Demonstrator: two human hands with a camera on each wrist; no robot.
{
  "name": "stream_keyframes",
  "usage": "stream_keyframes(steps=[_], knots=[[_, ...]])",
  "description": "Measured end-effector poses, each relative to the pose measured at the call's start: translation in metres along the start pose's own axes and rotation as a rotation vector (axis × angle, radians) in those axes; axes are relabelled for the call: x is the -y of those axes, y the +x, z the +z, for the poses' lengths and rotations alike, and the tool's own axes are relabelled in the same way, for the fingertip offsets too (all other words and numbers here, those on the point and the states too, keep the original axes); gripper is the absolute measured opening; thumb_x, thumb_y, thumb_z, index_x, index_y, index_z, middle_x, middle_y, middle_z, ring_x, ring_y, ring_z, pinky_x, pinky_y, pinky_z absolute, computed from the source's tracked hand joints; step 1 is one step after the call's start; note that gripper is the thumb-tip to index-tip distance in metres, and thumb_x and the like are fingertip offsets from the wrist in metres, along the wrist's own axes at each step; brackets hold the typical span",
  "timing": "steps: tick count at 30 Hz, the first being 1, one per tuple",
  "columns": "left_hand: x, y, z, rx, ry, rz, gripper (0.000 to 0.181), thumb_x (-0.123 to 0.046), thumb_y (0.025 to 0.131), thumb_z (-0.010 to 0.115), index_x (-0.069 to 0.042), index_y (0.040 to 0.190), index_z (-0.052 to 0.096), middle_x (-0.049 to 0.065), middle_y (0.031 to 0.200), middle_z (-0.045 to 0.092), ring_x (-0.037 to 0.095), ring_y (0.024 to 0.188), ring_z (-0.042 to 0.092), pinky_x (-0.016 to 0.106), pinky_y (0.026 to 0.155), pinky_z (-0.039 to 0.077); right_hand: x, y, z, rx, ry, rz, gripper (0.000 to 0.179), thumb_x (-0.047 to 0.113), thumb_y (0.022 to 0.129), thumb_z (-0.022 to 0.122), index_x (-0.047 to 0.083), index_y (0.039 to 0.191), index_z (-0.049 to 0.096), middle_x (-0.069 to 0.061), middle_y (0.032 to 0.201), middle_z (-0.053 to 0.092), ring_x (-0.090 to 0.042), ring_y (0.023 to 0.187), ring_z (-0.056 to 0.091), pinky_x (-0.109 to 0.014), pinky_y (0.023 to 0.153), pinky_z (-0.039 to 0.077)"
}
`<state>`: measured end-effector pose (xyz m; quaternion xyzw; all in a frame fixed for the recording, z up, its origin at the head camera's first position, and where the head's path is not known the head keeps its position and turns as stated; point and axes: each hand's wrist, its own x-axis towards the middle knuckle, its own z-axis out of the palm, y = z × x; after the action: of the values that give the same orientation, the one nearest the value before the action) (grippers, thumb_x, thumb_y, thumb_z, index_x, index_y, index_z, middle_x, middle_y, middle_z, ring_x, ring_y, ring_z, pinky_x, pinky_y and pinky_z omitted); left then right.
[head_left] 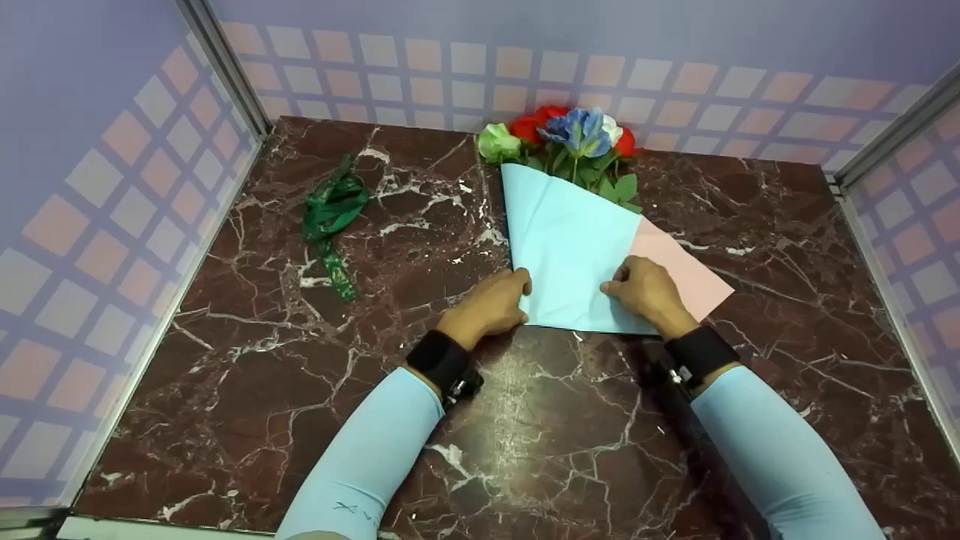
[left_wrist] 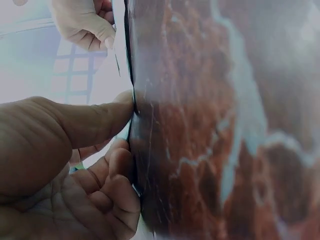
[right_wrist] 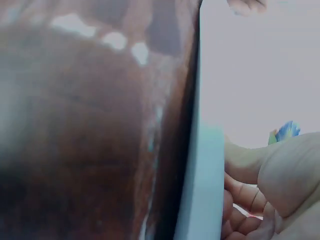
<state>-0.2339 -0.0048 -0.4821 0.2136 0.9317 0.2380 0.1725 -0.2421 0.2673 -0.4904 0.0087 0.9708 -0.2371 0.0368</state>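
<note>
On tabletop (head_left: 225, 420) | blue paper (head_left: 570, 247), pink corner (head_left: 679, 274) | left grip (head_left: 489, 304) pinching it | right grip (head_left: 651, 291) unclear

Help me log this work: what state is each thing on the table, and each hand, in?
Blue paper: folded across the flowers' lower part, lightly creased
Pink paper: smooth, showing right of the blue; unclear if a separate sheet
Flowers: tops uncovered, lower ends hidden
Green ribbon: loosely bunched, one end trailing
Left hand: curled at the blue paper's lower left edge
Right hand: curled, touching the blue paper

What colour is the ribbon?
Green ribbon, lighter specks on its lower end; best in head view.
</note>
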Motion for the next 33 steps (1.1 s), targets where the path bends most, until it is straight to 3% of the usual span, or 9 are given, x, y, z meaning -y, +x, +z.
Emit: stream_keyframes(steps=[3, 6, 10, 13, 16, 19, 24, 28, 33], knots=[[-0.005, 0.0, 0.001, -0.03, 0.063, -0.073, 0.049, -0.028, 0.092, 0.082, -0.01, 0.13, 0.059, 0.013, 0.133, 0.063, 0.034, 0.121, 0.06, 0.049, 0.11, 0.048, 0.01, -0.011, 0.006, -0.178, -0.108, -0.106, 0.02, 0.016, 0.092, 0.074, -0.001, 0.099, 0.066, -0.024, 0.097, 0.067, -0.047, 0.091, 0.065, -0.058, 0.08, 0.051], [-0.008, -0.002, 0.001, -0.042, 0.119, -0.189, 0.063, -0.039, 0.09, 0.083, -0.01, 0.139, 0.057, 0.014, 0.143, 0.062, 0.037, 0.126, 0.058, 0.054, 0.112, 0.045, 0.029, -0.025, 0.02, -0.348, -0.187, -0.305, 0.016, 0.009, 0.089, 0.074, -0.002, 0.1, 0.067, -0.024, 0.094, 0.066, -0.048, 0.088, 0.064, -0.061, 0.078, 0.052], [-0.012, -0.003, 0.001, -0.034, 0.17, -0.283, 0.067, -0.048, 0.09, 0.081, -0.008, 0.14, 0.06, 0.015, 0.14, 0.066, 0.038, 0.125, 0.061, 0.055, 0.107, 0.048, 0.05, -0.045, 0.04, -0.359, -0.16, -0.626, 0.012, 0.004, 0.09, 0.073, -0.001, 0.1, 0.069, -0.02, 0.093, 0.067, -0.041, 0.084, 0.063, -0.054, 0.074, 0.055], [-0.014, -0.006, 0.001, -0.029, 0.191, -0.274, 0.052, -0.048, 0.093, 0.078, -0.008, 0.125, 0.069, 0.014, 0.128, 0.072, 0.038, 0.116, 0.068, 0.055, 0.099, 0.054, 0.057, -0.058, 0.05, -0.318, -0.159, -0.762, 0.017, 0.002, 0.09, 0.072, -0.001, 0.106, 0.071, -0.018, 0.1, 0.069, -0.04, 0.09, 0.064, -0.052, 0.078, 0.057], [-0.017, -0.01, 0.004, -0.03, 0.199, -0.259, 0.041, -0.046, 0.095, 0.077, -0.009, 0.113, 0.074, 0.014, 0.119, 0.076, 0.036, 0.108, 0.072, 0.054, 0.091, 0.059, 0.06, -0.068, 0.056, -0.293, -0.218, -0.789, 0.027, 0.004, 0.091, 0.07, -0.001, 0.117, 0.07, -0.02, 0.115, 0.07, -0.042, 0.104, 0.066, -0.055, 0.086, 0.059], [-0.02, -0.016, 0.008, -0.026, 0.202, -0.257, 0.037, -0.046, 0.095, 0.077, -0.011, 0.107, 0.074, 0.013, 0.113, 0.077, 0.033, 0.102, 0.073, 0.051, 0.086, 0.06, 0.06, -0.077, 0.058, -0.212, -0.281, -0.767, 0.036, 0.01, 0.096, 0.066, -0.002, 0.13, 0.067, -0.023, 0.132, 0.067, -0.045, 0.12, 0.063, -0.06, 0.098, 0.056], [-0.026, -0.027, 0.014, -0.014, 0.186, -0.256, 0.034, -0.043, 0.096, 0.076, -0.011, 0.106, 0.074, 0.012, 0.112, 0.077, 0.032, 0.102, 0.073, 0.05, 0.086, 0.06, 0.056, -0.096, 0.058, -0.014, -0.33, -0.687, 0.049, 0.021, 0.105, 0.059, -0.002, 0.148, 0.057, -0.025, 0.153, 0.054, -0.048, 0.14, 0.05, -0.067, 0.115, 0.042], [-0.027, -0.032, 0.018, 0.017, 0.171, -0.199, 0.035, -0.04, 0.097, 0.075, -0.009, 0.112, 0.074, 0.014, 0.116, 0.077, 0.034, 0.105, 0.073, 0.052, 0.087, 0.06, 0.05, -0.109, 0.057, 0.074, -0.354, -0.652, 0.054, 0.029, 0.109, 0.052, 0.001, 0.156, 0.049, -0.024, 0.161, 0.046, -0.046, 0.149, 0.042, -0.066, 0.122, 0.033], [-0.013, -0.025, 0.008, 0.012, 0.018, -0.114, 0.029, -0.033, 0.089, 0.083, -0.008, 0.099, 0.072, 0.01, 0.104, 0.076, 0.029, 0.093, 0.071, 0.045, 0.08, 0.059, 0.047, -0.113, 0.058, 0.136, -0.347, -0.638, 0.059, 0.036, 0.111, 0.047, 0.008, 0.162, 0.04, -0.022, 0.168, 0.037, -0.043, 0.156, 0.032, -0.063, 0.127, 0.025]])
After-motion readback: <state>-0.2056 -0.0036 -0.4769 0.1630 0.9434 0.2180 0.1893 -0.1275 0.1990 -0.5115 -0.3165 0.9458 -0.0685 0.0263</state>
